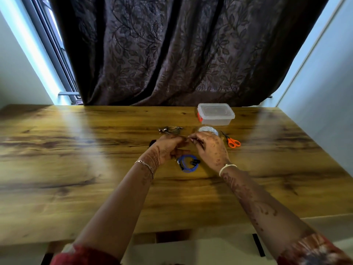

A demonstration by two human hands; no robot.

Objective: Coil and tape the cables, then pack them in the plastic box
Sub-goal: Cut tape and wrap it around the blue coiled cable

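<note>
My left hand (pixel 168 148) and my right hand (pixel 210 149) meet fingertip to fingertip above the table's middle. Both sets of fingers are curled and pinch something thin between them. It looks like a strip of clear tape, but blur hides the detail. A roll of clear tape (pixel 207 129) shows just behind my right hand. Below the hands a coiled blue cable (pixel 188 163) with dark plugs lies on the wooden table (pixel 95 169). A coiled grey cable (pixel 171 130) lies beyond my left hand. The clear plastic box (pixel 215 114) stands lidded at the back.
Orange-handled scissors (pixel 232 141) lie right of the tape roll. A small dark object (pixel 152 142) peeks out left of my left hand. A dark patterned curtain (pixel 181 54) hangs behind the table's far edge.
</note>
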